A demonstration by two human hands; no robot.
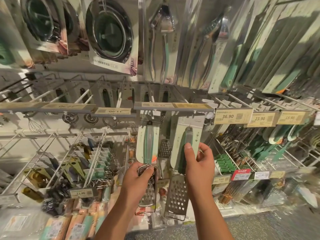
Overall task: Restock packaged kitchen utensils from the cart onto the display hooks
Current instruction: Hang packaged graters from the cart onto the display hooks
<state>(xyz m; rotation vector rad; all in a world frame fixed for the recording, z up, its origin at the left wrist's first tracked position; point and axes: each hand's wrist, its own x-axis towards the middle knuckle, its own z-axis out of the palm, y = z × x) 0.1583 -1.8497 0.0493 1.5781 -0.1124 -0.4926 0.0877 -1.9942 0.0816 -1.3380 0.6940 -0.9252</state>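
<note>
My left hand (138, 175) curls its fingers round the wire top of a flat steel grater (148, 189) on a pale green card (147, 139) hanging from a hook, while my right hand (199, 161) pinches the next grater's card (187, 135), thumb on its green handle, its holed blade (176, 196) hanging below my wrist. The two packs hang side by side with a narrow gap between them, under a grey price rail (173, 107). Tags to the right read 36.90 (232, 116) and 23.90 (259, 119); one lower left reads 11.90 (80, 193).
</note>
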